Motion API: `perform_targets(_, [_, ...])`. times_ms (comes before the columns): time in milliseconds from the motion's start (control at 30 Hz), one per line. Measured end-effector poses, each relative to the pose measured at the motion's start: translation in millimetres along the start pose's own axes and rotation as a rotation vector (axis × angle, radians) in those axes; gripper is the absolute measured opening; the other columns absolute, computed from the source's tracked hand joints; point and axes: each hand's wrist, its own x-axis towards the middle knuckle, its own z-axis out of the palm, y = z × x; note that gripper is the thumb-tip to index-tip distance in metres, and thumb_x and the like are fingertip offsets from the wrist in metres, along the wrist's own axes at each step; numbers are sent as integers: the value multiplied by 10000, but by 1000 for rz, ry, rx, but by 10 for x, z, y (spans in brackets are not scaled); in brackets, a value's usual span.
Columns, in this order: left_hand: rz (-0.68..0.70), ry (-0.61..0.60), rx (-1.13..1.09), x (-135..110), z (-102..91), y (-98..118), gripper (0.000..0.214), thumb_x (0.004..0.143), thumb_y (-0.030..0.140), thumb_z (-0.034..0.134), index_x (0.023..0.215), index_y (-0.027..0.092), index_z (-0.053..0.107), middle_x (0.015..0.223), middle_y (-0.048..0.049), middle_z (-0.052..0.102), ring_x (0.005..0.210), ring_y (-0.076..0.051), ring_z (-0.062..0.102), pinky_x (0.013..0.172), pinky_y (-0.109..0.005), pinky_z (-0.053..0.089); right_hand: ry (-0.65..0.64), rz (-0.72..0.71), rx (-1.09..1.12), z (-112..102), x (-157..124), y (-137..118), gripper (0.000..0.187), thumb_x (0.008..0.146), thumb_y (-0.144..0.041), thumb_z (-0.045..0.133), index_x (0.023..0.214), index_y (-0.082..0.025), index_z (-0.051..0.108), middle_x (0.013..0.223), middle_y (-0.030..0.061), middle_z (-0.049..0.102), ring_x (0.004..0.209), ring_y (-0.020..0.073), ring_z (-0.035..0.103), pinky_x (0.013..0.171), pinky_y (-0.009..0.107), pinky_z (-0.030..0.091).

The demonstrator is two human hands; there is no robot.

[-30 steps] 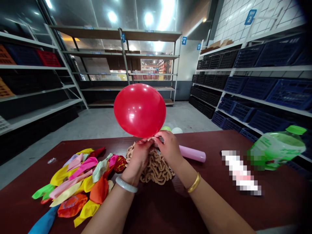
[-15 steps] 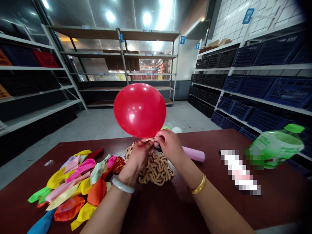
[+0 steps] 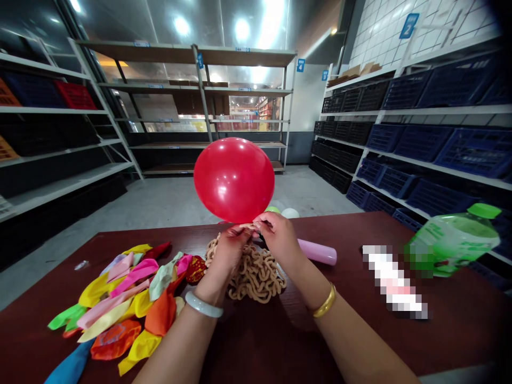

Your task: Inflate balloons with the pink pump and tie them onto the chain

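An inflated red balloon (image 3: 234, 180) stands above the table with its neck end down at my fingertips. My left hand (image 3: 231, 249) is closed in a pinch at the neck, thumb and fingers together. Pressed close against it, my right hand (image 3: 280, 237) also pinches there. A short beige strand seems to run between the fingertips; the knot area is mostly hidden by them. Under my hands lies a heap of thick beige cord (image 3: 256, 280). Right of it is a pinkish-purple cylinder (image 3: 319, 252), its near end partly behind my right hand.
Several deflated balloons (image 3: 138, 274) in many colours cover the left of the dark red table (image 3: 280, 341). At right lie a blurred white item (image 3: 394, 282) and a green-capped bottle (image 3: 456, 240). Round balloons (image 3: 290, 213) show beyond the far edge. Shelves with crates (image 3: 416, 144) surround the room.
The red balloon has shifted slightly to the right and looks a little smaller in view. Both hands keep their pinch at its neck, almost in the same place.
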Motion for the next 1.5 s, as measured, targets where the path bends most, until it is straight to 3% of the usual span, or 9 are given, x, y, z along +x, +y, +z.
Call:
perform_targets(100, [11, 17, 12, -7, 16, 30, 152, 704, 295, 772, 770, 159, 765, 756, -53, 716, 695, -159, 612, 746, -271, 463, 25, 2, 37, 31, -33, -7, 125, 852, -95, 578, 883, -203, 633, 861, 16, 691, 730, 162, 644, 681, 268, 487])
perform_targets(300, [35, 52, 46, 4, 9, 46, 138, 690, 284, 747, 738, 156, 760, 718, -41, 706, 677, -160, 591, 713, -262, 446, -47, -201, -311, 27, -66, -26, 133, 914, -132, 547, 881, -196, 659, 876, 67, 687, 880, 231, 606, 807, 336, 455])
perform_targets(467, [1, 93, 59, 17, -22, 1, 156, 669, 274, 743, 766, 153, 758, 695, -25, 692, 641, -146, 572, 657, -247, 426, -72, -208, -332, 43, -47, 12, 47, 874, -147, 651, 896, -182, 673, 914, 72, 695, 899, 235, 603, 827, 335, 451])
perform_targets(600, [-42, 107, 97, 21, -27, -32, 153, 672, 288, 729, 712, 141, 738, 627, -20, 650, 577, -133, 548, 600, -245, 410, -60, -295, -438, 28, -60, -2, 186, 953, -166, 514, 832, -189, 652, 862, 75, 670, 855, 232, 569, 810, 339, 431])
perform_targets(733, [-65, 99, 86, 11, 10, -28, 196, 662, 326, 767, 711, 138, 739, 617, -19, 648, 565, -124, 542, 592, -238, 410, -32, -341, -500, 31, -92, -15, 192, 902, -98, 474, 841, -200, 625, 865, 80, 648, 873, 244, 543, 802, 344, 419])
perform_targets(933, [-117, 34, 15, -45, 43, 78, 265, 648, 366, 818, 784, 143, 770, 662, -38, 685, 577, -131, 566, 616, -246, 440, 34, -203, -216, 51, -57, 26, 147, 791, -87, 536, 823, -226, 570, 809, 24, 638, 805, 204, 577, 763, 308, 440])
perform_targets(1200, [-251, 21, -130, -35, 0, 135, 228, 583, 262, 842, 740, 121, 756, 662, -70, 691, 568, -127, 596, 589, -239, 462, -104, 166, 245, 7, 7, 135, 222, 786, -253, 620, 834, -248, 404, 729, -35, 675, 629, 158, 635, 609, 254, 454])
perform_targets(1333, [-190, 131, -143, -20, 48, 54, 224, 527, 252, 844, 699, 140, 754, 628, -49, 692, 569, -142, 603, 637, -265, 482, -13, 213, 82, 71, 0, 196, 288, 719, -232, 653, 825, -251, 386, 715, -31, 665, 630, 179, 641, 617, 273, 448])
perform_targets(1500, [-94, 150, -103, -24, 77, -42, 242, 564, 303, 835, 736, 149, 762, 683, -53, 721, 646, -184, 635, 690, -300, 481, 70, 94, -244, 137, -31, 216, 229, 721, -150, 586, 898, -229, 464, 762, 7, 655, 690, 205, 621, 630, 290, 404])
